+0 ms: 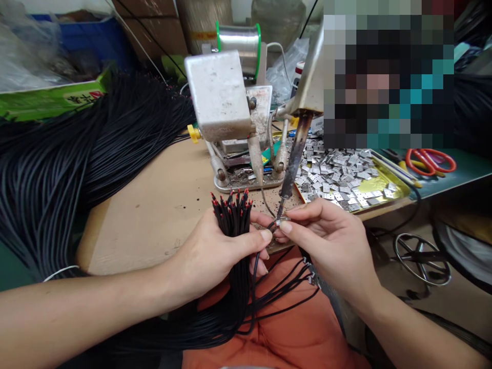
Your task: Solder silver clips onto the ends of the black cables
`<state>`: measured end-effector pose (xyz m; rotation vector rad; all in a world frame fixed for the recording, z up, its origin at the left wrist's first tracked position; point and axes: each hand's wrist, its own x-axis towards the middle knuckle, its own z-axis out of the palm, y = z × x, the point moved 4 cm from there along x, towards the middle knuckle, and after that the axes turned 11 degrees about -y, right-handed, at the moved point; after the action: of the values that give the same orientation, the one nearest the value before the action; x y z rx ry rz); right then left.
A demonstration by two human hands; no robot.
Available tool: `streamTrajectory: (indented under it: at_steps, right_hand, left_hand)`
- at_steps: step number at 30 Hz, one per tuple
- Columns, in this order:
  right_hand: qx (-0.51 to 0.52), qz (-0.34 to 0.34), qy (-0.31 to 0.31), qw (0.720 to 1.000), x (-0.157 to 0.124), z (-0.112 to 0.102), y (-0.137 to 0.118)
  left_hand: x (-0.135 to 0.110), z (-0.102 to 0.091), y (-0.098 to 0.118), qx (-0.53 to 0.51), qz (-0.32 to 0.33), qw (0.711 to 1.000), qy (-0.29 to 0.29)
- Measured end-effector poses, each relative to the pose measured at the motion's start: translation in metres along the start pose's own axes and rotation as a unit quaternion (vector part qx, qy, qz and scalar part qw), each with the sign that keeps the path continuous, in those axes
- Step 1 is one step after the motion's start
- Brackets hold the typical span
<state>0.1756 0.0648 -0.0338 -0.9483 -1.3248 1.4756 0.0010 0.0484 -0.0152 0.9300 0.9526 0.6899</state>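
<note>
Left hand (215, 256) clenches a bundle of red-tipped black cables (232, 225); right hand (330, 246) pinches a small metal terminal (280, 222) between fingertips, just beneath the soldering iron tip (283, 197), above the worktop (154, 220).

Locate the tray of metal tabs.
In the head view, the gold tray of metal tabs sits right of the soldering iron, just beyond the right hand.

Solder spool with green flanges (238, 45) at 12 o'clock, behind a dented metal housing (217, 95). Red-handled scissors (430, 161) on a green mat (474, 171) at 3 o'clock. Green cardboard box (49, 100) and blue crate (77, 41) at 10 o'clock. Spoked metal ring (423, 259) at 4 o'clock.
</note>
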Motion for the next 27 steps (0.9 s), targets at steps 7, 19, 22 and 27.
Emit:
streamTrajectory:
  at_steps: [7, 19, 22, 27]
  right_hand:
    - [-0.004, -0.003, 0.003, 1.000, -0.0003, 0.0001, -0.0001]
    - [-0.024, -0.015, 0.012, 1.000, -0.0005, 0.0019, -0.0039]
    - [-0.039, -0.021, 0.018, 0.999, 0.0007, 0.0032, -0.0050]
    - [-0.041, -0.024, 0.018, 0.999, 0.0014, 0.0038, -0.0051]
  left_hand:
    - [0.0015, 0.0015, 0.0014, -0.011, 0.004, 1.000, -0.006]
    - [0.0009, 0.0029, 0.0034, -0.013, -0.004, 1.000, -0.004]
    - [0.0005, 0.0025, 0.0028, -0.010, -0.007, 1.000, 0.002]
    - [0.0004, 0.0034, 0.0029, -0.003, -0.007, 1.000, 0.000]
